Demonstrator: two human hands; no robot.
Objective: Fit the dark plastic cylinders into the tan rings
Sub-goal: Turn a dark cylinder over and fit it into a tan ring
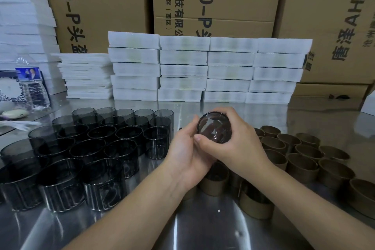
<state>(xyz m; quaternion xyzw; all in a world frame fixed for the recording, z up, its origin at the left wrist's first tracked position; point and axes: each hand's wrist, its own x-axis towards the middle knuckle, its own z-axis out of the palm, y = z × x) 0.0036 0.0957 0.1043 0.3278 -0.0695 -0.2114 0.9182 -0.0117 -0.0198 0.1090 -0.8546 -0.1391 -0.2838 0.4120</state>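
I hold one dark translucent cylinder above the table's middle, its open end tipped toward me. My right hand wraps around its right side and bottom, thumb across the front. My left hand cups it from the left and below. Whether a tan ring sits on the held cylinder is hidden by my fingers. Several dark cylinders stand upright in rows on the left. Several empty tan rings stand on the right. Below my hands stand several rings with dark cylinders inside.
The steel table is reflective. White foam trays are stacked across the back, with cardboard boxes behind them. A water bottle stands at the far left. Bare table lies between my forearms.
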